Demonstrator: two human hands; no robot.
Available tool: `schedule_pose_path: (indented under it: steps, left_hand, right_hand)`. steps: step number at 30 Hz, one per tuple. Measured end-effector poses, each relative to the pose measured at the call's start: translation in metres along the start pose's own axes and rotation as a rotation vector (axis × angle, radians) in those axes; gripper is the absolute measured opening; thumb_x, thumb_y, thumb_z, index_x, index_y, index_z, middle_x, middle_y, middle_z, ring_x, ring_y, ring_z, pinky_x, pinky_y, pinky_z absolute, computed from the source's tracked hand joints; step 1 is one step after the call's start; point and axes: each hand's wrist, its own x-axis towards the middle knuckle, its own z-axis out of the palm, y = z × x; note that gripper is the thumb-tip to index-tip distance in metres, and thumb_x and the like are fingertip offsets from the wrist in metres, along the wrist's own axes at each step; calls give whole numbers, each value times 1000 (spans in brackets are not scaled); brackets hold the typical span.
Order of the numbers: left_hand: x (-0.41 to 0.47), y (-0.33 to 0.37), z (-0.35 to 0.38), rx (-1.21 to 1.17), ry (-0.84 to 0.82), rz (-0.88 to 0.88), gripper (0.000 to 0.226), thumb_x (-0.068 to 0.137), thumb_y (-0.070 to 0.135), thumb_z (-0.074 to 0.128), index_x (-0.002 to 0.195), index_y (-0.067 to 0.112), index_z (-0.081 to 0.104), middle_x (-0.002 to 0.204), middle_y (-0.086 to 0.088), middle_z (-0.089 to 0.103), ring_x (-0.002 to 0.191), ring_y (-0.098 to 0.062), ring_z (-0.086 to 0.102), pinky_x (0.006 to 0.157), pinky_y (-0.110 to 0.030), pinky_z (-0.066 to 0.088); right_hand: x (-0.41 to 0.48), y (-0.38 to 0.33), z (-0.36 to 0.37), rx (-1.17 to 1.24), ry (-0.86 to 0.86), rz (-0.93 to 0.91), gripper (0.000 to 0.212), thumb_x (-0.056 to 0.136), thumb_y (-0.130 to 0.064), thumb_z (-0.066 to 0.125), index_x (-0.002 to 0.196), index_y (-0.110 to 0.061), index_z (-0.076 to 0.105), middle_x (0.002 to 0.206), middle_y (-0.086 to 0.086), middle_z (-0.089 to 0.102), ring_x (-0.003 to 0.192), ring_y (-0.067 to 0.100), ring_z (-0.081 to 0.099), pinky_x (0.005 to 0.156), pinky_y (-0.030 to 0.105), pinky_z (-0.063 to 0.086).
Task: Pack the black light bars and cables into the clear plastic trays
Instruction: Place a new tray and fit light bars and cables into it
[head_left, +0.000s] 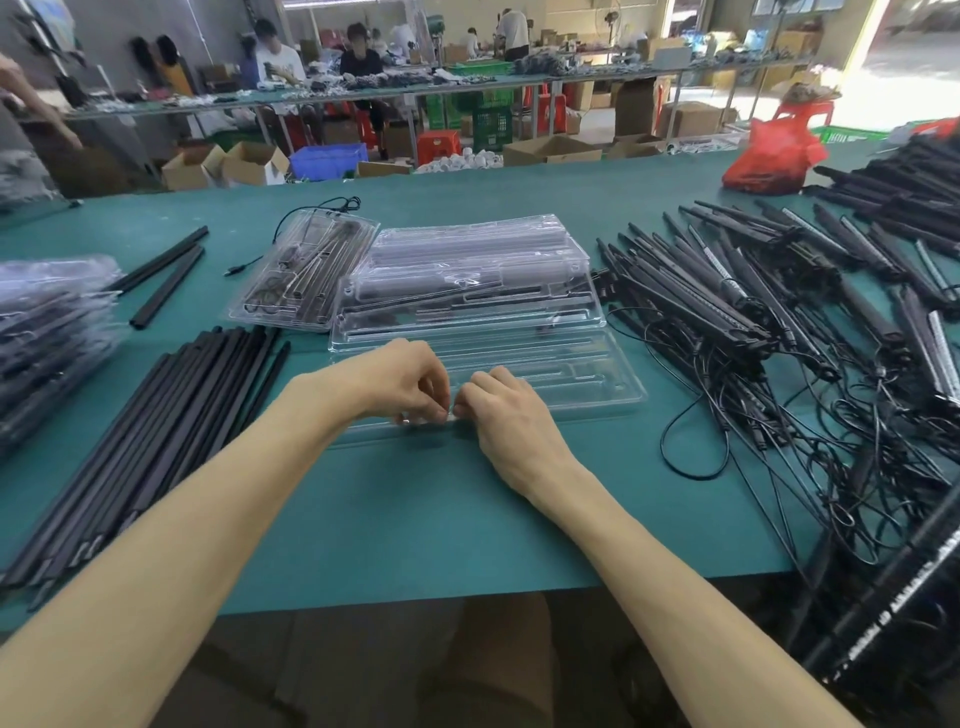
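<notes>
We are looking across a teal-covered work table (415, 525) into a workshop hall. Behind it, a long workbench (597, 78) is running the width of the room, with 2 seated people (359, 61) working at its left part and 1 standing person (512, 32) further back. Cardboard boxes (551, 150), a blue crate (327, 159), green crates (491, 122) and red stools (439, 145) are sitting on the floor beneath. A grey wall (119, 26) is closing the left side; daylight is pouring in through an opening (914, 57) at the right.

Two hands: left hand (410, 382), right hand (504, 415). One open clear tray (597, 382) at centre. One red bag (769, 150) upper right. Heaped black bars (727, 291) at right: too many to count.
</notes>
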Motion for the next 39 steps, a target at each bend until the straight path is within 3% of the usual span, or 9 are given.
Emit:
schedule_pose_path:
  steps: [5, 9, 14, 17, 20, 27, 32, 36, 39]
  left_hand:
    - [-6, 2, 2, 63, 34, 14, 17, 84, 4, 72, 75, 19, 73, 63, -3, 69, 56, -18, 63, 63, -34, 59]
    - [-4, 4, 3, 146, 55, 18, 30, 83, 3, 66, 69, 29, 67, 52, 16, 62, 55, -16, 63, 63, -29, 55]
    - [-5, 1, 7, 203, 101, 46, 29, 82, 8, 70, 68, 33, 64, 61, 19, 62, 68, -12, 63, 70, -29, 52]
    - [-3, -4, 7, 97, 93, 15, 32, 82, 2, 70, 65, 30, 66, 52, 16, 62, 52, -3, 58, 63, -28, 54]
    - [-3, -6, 5, 30, 72, 4, 28, 82, -2, 71, 70, 23, 72, 51, 7, 63, 51, -14, 59, 60, -37, 59]
    - [1, -2, 4, 67, 50, 13, 26, 85, 0, 73, 70, 22, 72, 60, -3, 70, 58, -26, 68, 59, -37, 62]
    - [-6, -2, 4, 37, 51, 46, 14, 87, 9, 76, 78, 20, 76, 63, 1, 71, 55, -9, 62, 62, -32, 60]
    - [-15, -2, 7, 17, 94, 55, 14, 86, 17, 77, 77, 27, 75, 59, 15, 68, 51, 4, 58, 57, -15, 48]
    - [-20, 1, 10, 100, 133, 70, 6, 86, 21, 73, 86, 25, 78, 72, 14, 72, 67, 1, 64, 70, -22, 53]
  right_hand:
    - [-1, -2, -1, -5, -15, -1, 15, 98, -3, 51, 101, -9, 65, 104, 4, 62, 105, 26, 48, 87, 33, 36]
    - [-1, -2, -2, -21, -19, 5, 18, 96, -1, 51, 103, -10, 65, 105, 4, 61, 106, 27, 48, 89, 34, 36]
    - [-1, -5, -1, -29, -20, 7, 18, 96, -1, 51, 104, -10, 64, 106, 4, 62, 107, 27, 49, 89, 33, 36]
    - [-2, -5, -1, -27, -11, 8, 15, 96, -2, 52, 101, -10, 64, 105, 5, 62, 106, 27, 49, 87, 33, 36]
    - [-1, -4, -2, -3, -6, 13, 14, 97, -3, 53, 100, -9, 65, 104, 5, 63, 105, 27, 50, 85, 33, 34]
    - [-2, -4, -3, 13, 0, 13, 15, 96, -1, 52, 98, -8, 66, 101, 6, 64, 102, 27, 50, 85, 35, 37]
    - [-2, -4, -1, -7, -2, 5, 14, 97, -2, 52, 99, -8, 64, 102, 6, 63, 103, 28, 50, 86, 36, 38]
    - [-2, -4, 1, -13, 18, 4, 10, 99, -7, 53, 98, -9, 63, 103, 6, 62, 104, 28, 49, 84, 33, 34]
    - [-2, -4, 2, -12, 20, 1, 10, 100, -7, 53, 98, -8, 63, 102, 7, 62, 102, 29, 50, 85, 35, 35]
